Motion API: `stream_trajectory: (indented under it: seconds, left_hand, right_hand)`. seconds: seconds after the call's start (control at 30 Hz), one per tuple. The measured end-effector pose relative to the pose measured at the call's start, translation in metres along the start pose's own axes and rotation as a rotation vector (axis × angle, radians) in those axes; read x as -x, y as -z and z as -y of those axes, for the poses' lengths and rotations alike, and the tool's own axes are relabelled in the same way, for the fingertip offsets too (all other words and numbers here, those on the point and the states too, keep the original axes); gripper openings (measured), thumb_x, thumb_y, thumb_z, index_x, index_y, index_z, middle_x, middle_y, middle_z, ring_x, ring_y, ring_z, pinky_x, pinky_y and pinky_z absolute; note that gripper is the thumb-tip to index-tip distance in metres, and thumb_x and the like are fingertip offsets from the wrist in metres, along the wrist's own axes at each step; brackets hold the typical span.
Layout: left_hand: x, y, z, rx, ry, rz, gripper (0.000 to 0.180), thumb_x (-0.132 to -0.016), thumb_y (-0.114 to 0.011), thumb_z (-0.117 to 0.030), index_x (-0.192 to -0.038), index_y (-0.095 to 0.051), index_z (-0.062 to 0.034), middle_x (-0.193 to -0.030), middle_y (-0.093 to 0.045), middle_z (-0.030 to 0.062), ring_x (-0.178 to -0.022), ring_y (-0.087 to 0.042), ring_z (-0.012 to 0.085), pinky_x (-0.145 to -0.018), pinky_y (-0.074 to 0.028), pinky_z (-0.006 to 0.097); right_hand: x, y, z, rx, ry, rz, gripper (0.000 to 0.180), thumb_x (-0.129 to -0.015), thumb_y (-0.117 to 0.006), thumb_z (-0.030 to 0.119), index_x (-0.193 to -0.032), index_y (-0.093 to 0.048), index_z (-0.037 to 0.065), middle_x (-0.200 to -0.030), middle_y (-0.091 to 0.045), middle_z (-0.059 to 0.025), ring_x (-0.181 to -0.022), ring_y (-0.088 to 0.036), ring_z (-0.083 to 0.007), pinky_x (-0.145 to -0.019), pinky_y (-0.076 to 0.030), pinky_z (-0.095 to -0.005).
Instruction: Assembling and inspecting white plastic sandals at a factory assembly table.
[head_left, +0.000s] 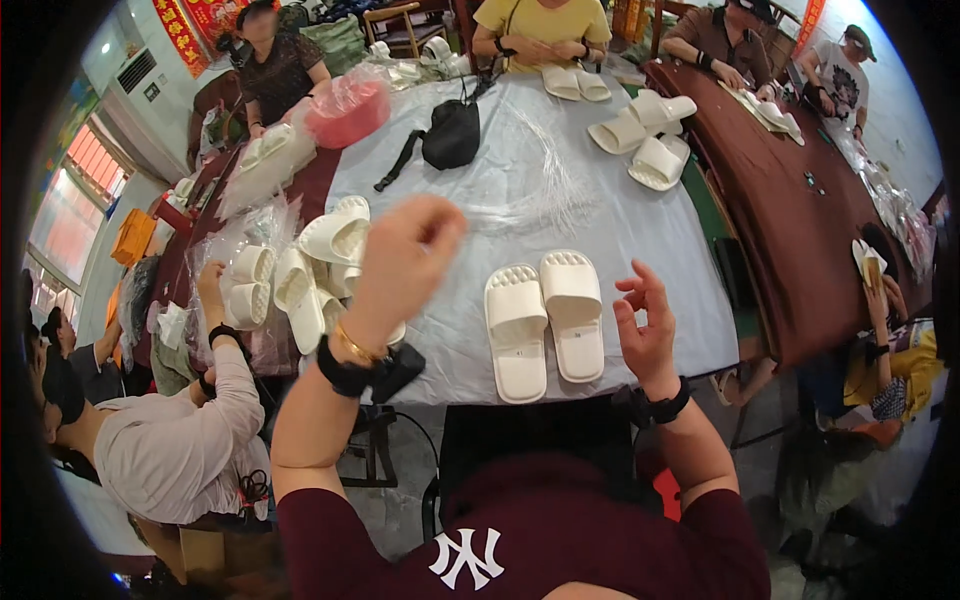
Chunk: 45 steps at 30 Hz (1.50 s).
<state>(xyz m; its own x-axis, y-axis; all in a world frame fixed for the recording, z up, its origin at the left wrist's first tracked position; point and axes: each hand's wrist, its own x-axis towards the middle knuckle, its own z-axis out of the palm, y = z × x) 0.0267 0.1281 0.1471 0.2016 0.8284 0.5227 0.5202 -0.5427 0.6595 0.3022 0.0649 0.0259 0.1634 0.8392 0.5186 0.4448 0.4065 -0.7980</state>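
Note:
Two white slide slippers [545,322] lie side by side, soles down, near the front edge of the grey table [620,230]. My left hand [405,255] is raised above the table to the left of them, blurred, fingers curled with nothing visibly in them. Just right of the pair, my right hand [643,325] hovers with fingers spread and empty. A heap of white slippers [320,265] lies by my left hand at the table's left edge. A bundle of thin clear plastic ties [545,180] lies beyond the pair.
A black bag [450,135] sits mid-table, more white slippers [645,130] at the far right. A red plastic-wrapped basket [348,105] stands far left. A person in a light shirt [170,440] handles bagged slippers at my left; others work around the brown table [790,200].

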Motion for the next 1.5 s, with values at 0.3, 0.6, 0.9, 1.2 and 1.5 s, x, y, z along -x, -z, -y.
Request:
stream_trajectory:
  seconds: [0.3,0.6,0.9,1.2,1.5]
  left_hand:
    - [0.094,-0.073,0.010,0.101,-0.046,0.478,0.009,-0.081,-0.066,-0.008,-0.087,-0.064,-0.0019,-0.080,-0.062,0.0140,-0.069,-0.060,0.0285,-0.064,-0.048,0.033]
    - [0.109,-0.089,0.060,0.275,0.300,0.544,0.018,-0.084,-0.065,-0.011,-0.099,-0.065,-0.0005,-0.084,-0.066,0.0081,-0.072,-0.060,0.0136,-0.065,-0.048,0.028]
    - [0.102,-0.093,0.102,0.194,0.406,0.245,0.023,-0.084,-0.063,-0.014,-0.103,-0.064,-0.0005,-0.089,-0.066,0.0121,-0.076,-0.063,0.0195,-0.069,-0.051,0.031]
    - [0.071,-0.110,0.143,0.008,0.366,0.237,0.024,-0.084,-0.060,-0.020,-0.096,-0.065,0.0001,-0.091,-0.065,0.0159,-0.084,-0.062,0.0278,-0.075,-0.049,0.036]
    - [0.056,-0.152,0.174,-0.409,0.274,0.242,0.042,-0.086,-0.053,-0.039,-0.084,-0.072,-0.0013,-0.105,-0.064,0.0198,-0.103,-0.056,0.0347,-0.089,-0.044,0.044]
  right_hand:
    - [0.042,-0.010,-0.005,0.221,0.158,0.622,0.012,-0.083,-0.064,0.015,-0.094,-0.063,0.009,-0.078,-0.060,-0.0110,-0.070,-0.060,-0.0324,-0.060,-0.049,-0.0410]
    - [0.074,-0.008,-0.010,0.255,0.001,0.731,0.015,-0.085,-0.061,0.021,-0.079,-0.061,0.007,-0.074,-0.060,-0.0127,-0.068,-0.060,-0.0348,-0.060,-0.048,-0.0441]
    - [0.074,-0.030,-0.012,0.486,-0.166,0.771,0.028,-0.084,-0.053,0.025,-0.068,-0.062,0.004,-0.069,-0.062,-0.0175,-0.068,-0.060,-0.0392,-0.063,-0.048,-0.0505]
    - [0.049,-0.088,-0.032,0.540,-0.186,0.594,0.029,-0.086,-0.050,0.025,-0.071,-0.064,0.003,-0.069,-0.063,-0.0202,-0.067,-0.062,-0.0401,-0.064,-0.049,-0.0509]
    - [0.040,-0.115,-0.039,0.547,-0.104,0.496,0.027,-0.087,-0.050,0.023,-0.073,-0.062,0.004,-0.070,-0.064,-0.0194,-0.065,-0.064,-0.0388,-0.062,-0.050,-0.0501]
